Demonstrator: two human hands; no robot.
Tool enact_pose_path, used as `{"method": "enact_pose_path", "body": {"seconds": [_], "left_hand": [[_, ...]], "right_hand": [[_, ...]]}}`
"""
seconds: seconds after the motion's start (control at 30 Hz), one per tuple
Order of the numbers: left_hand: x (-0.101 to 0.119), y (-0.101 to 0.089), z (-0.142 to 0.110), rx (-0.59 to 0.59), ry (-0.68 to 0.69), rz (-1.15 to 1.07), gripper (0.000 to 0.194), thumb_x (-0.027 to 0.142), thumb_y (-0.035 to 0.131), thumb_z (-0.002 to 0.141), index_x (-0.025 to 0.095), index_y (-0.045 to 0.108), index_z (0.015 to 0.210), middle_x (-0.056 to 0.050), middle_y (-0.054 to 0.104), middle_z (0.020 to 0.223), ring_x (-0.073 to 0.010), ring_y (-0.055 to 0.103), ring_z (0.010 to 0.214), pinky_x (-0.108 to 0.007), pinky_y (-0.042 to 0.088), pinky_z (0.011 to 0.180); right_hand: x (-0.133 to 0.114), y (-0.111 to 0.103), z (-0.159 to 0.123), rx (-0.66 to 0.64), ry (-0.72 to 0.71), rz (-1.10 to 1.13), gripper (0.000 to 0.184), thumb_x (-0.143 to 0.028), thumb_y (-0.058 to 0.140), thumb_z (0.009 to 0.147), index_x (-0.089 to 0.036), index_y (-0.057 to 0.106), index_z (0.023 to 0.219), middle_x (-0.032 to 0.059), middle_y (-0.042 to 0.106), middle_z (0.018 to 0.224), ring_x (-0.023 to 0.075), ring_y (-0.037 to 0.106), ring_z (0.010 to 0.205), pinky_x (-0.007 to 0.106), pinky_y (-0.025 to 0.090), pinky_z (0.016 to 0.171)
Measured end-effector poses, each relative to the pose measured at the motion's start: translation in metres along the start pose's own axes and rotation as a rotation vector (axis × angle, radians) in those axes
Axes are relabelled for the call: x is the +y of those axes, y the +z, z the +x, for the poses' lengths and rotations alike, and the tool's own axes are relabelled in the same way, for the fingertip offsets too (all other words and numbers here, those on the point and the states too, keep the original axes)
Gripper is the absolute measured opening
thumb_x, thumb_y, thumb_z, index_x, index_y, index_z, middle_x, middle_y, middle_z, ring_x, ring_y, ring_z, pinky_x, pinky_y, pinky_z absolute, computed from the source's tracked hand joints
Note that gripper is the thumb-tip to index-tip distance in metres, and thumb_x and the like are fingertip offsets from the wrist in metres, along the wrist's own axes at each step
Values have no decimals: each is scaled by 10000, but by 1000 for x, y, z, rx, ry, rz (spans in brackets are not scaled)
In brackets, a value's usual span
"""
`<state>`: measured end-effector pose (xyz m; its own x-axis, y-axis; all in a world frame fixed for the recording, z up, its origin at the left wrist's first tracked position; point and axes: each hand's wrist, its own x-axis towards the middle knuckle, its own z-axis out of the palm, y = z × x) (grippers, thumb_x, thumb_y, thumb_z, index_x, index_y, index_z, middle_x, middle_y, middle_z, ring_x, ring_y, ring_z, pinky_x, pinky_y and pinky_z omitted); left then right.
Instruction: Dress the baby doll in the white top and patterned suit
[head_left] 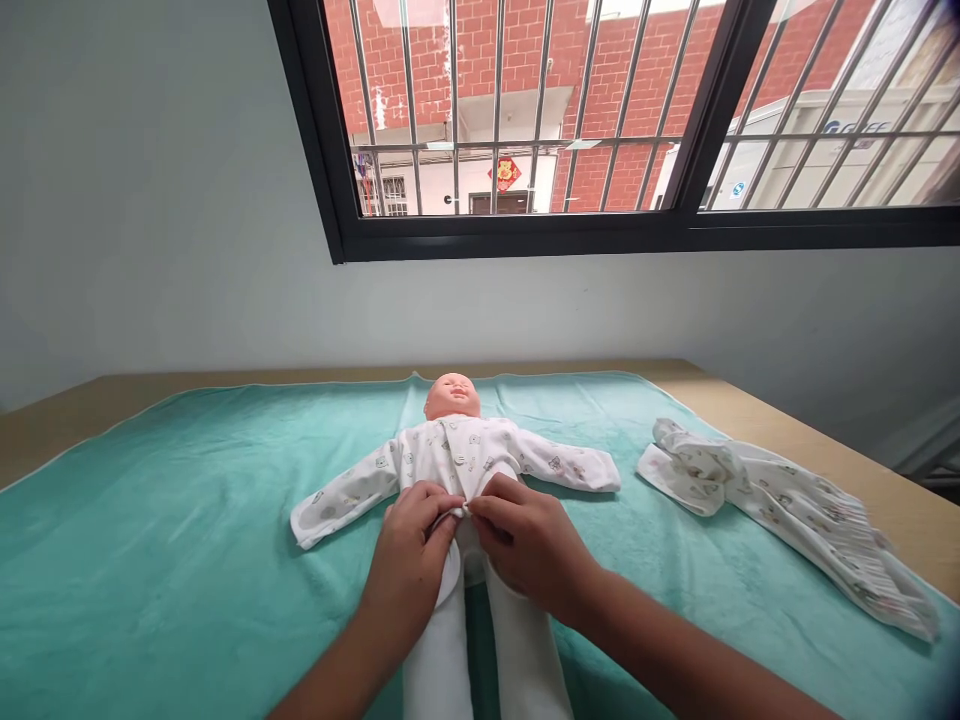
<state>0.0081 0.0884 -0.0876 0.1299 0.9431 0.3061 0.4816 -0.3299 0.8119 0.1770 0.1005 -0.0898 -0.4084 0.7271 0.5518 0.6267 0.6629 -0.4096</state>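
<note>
A baby doll (453, 396) lies on its back on a teal blanket (187, 520), head toward the window, arms spread. It wears a white printed top (457, 450), and its legs (517, 650) are plain white. My left hand (411, 560) and my right hand (525, 540) meet at the doll's waist. Both pinch the lower hem of the top between fingers and thumb, fingertips almost touching. The doll's belly is hidden under my hands.
A second printed garment (787, 505) lies crumpled on the blanket to the right, near the edge of the wooden table (840, 455). A pale wall and a barred window (600, 120) stand behind the table.
</note>
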Motion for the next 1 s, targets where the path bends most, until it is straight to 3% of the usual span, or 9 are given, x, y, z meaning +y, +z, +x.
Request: {"method": "enact_pose_path", "body": {"seconds": [0.3,0.53,1.0], "left_hand": [[-3,1,-3,18,62,87,265,194,456,889,238,711,951,-40,624,909,-215,551,924,-363,407,832],[-1,3,-3,40,81,117,277,187,438,902,224,706,964,-50,626,912,-218,550,922,-370,408,823],[0,5,-5,49,80,128,275,188,445,904,239,706,975,-47,624,885,-217,562,909,-356,424,810]], "right_hand": [[-1,-6,4,-63,44,46,185,-80,531,824,-194,666,769,-11,562,740,97,489,627,218,344,581],[-1,-1,-3,-57,-55,-135,230,-97,453,906,-189,647,824,16,588,809,114,502,676,242,317,590],[-9,2,-2,-35,63,-190,229,-47,440,879,-197,594,800,2,565,803,108,483,642,253,265,557]]}}
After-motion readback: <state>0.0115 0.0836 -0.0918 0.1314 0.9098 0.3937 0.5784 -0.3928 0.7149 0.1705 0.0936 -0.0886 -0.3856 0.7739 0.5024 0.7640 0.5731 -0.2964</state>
